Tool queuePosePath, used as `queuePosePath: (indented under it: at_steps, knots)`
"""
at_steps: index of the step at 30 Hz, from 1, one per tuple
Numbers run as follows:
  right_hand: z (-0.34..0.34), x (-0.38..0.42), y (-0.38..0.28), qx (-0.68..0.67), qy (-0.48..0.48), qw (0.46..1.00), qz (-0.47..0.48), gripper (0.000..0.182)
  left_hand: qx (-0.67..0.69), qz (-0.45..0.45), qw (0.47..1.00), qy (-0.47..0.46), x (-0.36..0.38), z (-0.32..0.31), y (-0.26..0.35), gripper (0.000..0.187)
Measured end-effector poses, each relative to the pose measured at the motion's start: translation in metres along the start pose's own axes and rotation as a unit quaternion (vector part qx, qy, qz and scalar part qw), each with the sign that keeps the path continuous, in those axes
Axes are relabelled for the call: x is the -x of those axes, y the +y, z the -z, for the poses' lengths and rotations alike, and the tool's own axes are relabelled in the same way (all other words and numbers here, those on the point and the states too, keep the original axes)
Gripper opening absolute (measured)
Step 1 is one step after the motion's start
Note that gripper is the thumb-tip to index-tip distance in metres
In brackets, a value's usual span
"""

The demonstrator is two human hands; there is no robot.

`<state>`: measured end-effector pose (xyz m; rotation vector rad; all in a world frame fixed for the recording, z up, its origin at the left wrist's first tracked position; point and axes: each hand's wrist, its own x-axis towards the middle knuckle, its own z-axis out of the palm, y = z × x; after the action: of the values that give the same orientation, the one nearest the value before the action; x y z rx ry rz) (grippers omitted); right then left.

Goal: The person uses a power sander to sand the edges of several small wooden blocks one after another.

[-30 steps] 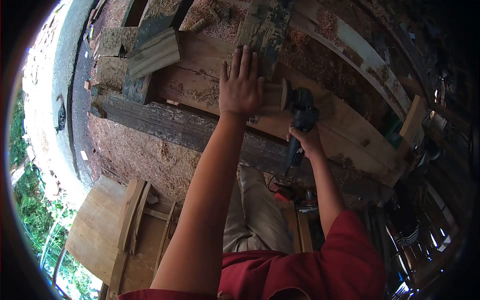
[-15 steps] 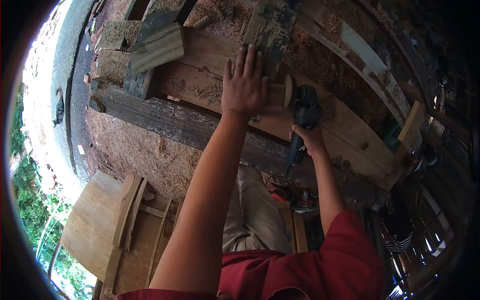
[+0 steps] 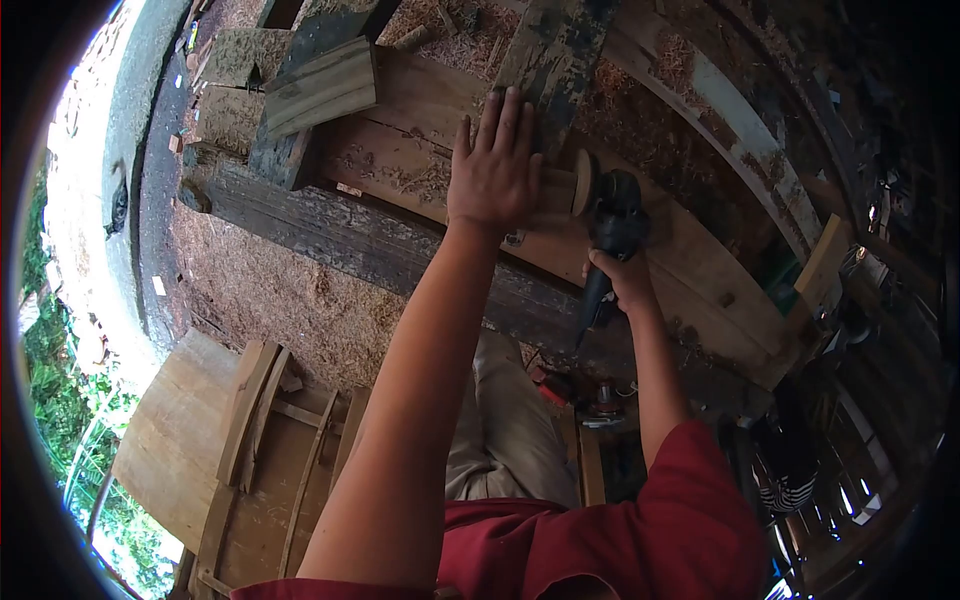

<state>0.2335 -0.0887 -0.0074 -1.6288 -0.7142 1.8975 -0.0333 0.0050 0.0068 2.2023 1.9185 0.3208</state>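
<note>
My left hand (image 3: pixel 495 170) lies flat, fingers apart, on a short round wooden piece (image 3: pixel 555 195) resting on a wide plank (image 3: pixel 420 130) of the workbench. My right hand (image 3: pixel 622 282) grips the handle of a dark angle grinder (image 3: pixel 612 228). The grinder's sanding disc (image 3: pixel 581 183) stands against the right end of the wooden piece. Most of the wooden piece is hidden under my left hand.
A dark beam (image 3: pixel 330 235) runs along the bench's near edge. A grooved wooden block (image 3: pixel 322 88) lies at the back left. Sawdust covers the ground (image 3: pixel 270 300). A wooden frame on a board (image 3: pixel 240 450) lies at lower left, and a red tool (image 3: pixel 560 392) below the bench.
The view has shifted slightly, so the bench and both hands sit a little higher and to the right in frame. Both hands keep the same hold on wood and grinder.
</note>
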Motion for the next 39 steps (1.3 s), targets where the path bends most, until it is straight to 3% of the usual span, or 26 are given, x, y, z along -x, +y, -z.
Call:
queuePosePath:
  at_steps: [7, 39]
  knots:
    - [-0.007, 0.000, -0.008, -0.018, 0.008, 1.000, 0.006, 0.017, 0.007, 0.000, 1.000, -0.001, 0.001, 0.001, 0.000, 0.066]
    - [-0.014, 0.030, 0.046, -0.048, 0.001, 0.998, 0.035, 0.017, -0.032, -0.013, 0.999, 0.031, 0.002, -0.009, -0.002, 0.065]
